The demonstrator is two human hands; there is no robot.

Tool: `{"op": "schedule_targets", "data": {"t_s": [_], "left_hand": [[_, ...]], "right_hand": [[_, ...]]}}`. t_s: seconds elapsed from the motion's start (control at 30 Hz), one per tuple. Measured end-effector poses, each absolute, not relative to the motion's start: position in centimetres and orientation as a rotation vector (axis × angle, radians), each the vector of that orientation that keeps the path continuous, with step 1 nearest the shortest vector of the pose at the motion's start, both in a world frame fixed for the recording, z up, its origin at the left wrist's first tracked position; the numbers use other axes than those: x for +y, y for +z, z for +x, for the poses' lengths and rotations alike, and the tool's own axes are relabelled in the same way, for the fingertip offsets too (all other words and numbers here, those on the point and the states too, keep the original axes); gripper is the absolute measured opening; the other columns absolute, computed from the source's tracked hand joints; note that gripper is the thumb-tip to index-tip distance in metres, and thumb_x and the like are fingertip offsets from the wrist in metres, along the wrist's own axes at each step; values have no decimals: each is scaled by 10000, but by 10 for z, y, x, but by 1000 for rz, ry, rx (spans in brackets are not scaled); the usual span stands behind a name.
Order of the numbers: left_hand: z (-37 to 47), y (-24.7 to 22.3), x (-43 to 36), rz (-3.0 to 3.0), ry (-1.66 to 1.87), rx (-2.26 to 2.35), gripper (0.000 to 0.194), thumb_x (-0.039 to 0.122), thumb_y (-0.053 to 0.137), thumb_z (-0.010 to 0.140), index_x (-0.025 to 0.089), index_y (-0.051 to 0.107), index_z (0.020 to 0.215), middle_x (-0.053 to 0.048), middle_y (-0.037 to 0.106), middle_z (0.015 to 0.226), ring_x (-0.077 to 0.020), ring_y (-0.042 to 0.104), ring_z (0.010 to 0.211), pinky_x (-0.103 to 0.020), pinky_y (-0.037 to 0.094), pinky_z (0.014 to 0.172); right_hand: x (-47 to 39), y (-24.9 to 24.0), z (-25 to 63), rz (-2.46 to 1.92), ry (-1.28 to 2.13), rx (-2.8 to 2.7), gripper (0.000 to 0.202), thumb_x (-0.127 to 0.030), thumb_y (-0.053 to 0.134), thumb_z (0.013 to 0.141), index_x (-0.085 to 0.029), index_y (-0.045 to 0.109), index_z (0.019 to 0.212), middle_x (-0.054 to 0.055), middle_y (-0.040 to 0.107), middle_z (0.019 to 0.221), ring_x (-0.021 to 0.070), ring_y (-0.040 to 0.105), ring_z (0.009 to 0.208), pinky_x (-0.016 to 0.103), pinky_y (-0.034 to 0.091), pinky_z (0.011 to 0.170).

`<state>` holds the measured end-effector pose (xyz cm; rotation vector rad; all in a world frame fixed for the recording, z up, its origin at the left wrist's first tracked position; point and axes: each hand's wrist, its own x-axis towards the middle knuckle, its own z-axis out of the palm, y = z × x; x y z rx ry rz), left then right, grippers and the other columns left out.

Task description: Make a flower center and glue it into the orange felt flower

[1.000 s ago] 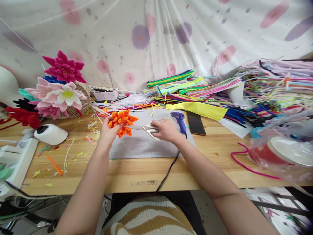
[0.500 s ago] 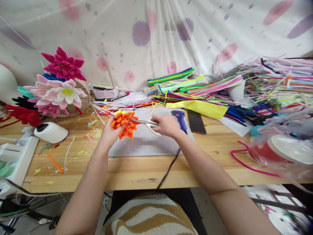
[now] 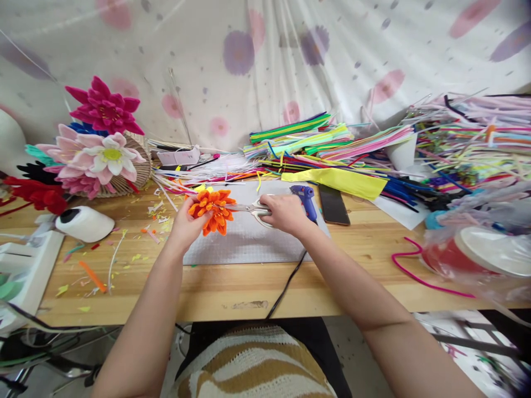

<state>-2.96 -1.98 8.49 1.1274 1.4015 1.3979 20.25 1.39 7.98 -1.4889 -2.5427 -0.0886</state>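
My left hand [image 3: 187,222] is closed on an orange pipe-cleaner flower [image 3: 219,216], holding it from its left side above the left part of a grey cutting mat [image 3: 249,250]. In my right hand [image 3: 286,213] is a pair of scissors [image 3: 248,208] with white handles, my fingers wrapped round the loops. The blades point left and their tips reach in among the flower's petals near its middle. Whether the tips touch a petal I cannot tell. A blue glue gun [image 3: 306,200] lies just beyond my right hand.
Bundles of pipe cleaners [image 3: 332,141] line the back of the wooden table [image 3: 352,282]. A phone [image 3: 334,205] lies right of the mat. Finished flowers [image 3: 103,155], a thread spool [image 3: 89,224] and scraps occupy the left. A bagged red-and-white tub [image 3: 464,254] stands at right.
The scissor blades have shifted slightly and look closer together among the petals. Both hands keep their grip in nearly the same place, and the view has moved a little.
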Motion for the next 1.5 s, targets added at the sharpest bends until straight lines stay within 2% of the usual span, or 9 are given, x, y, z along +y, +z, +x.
{"op": "schedule_targets", "data": {"t_s": [0.27,0.73,0.97,1.2,1.5], "left_hand": [[-27,84,-18,1152,1432,1428,485,329,797,491,190,536,876,-19,644,878,-168,629,848,-346,505,827],[-24,85,-20,1103,1425,1362,478,275,792,486,201,553,894,-17,663,904,-173,636,894,-349,513,846],[-20,83,-20,1076,1458,1341,451,290,808,473,198,547,829,-29,677,850,-206,651,864,-374,528,790],[-19,82,-19,1045,1480,1301,430,276,801,476,188,551,814,-25,667,841,-180,647,827,-347,521,787],[-21,82,-19,1026,1471,1292,433,263,801,467,178,557,815,-26,659,841,-196,644,856,-352,516,777]], "right_hand": [[13,79,205,-1479,-114,-2496,250,-397,520,798,-215,584,956,46,692,898,194,607,806,279,253,599],[10,84,203,-1528,-141,-2524,254,-399,527,789,-233,572,976,42,697,915,206,618,795,276,251,576],[9,89,206,-1542,-91,-2546,227,-368,525,791,-236,577,967,33,706,876,196,626,773,276,233,567],[9,91,207,-1540,-111,-2543,241,-362,517,784,-227,578,974,43,707,878,201,629,777,276,192,549],[12,89,208,-1531,-101,-2542,231,-347,508,795,-232,592,977,40,707,887,185,613,761,274,193,556]]}}
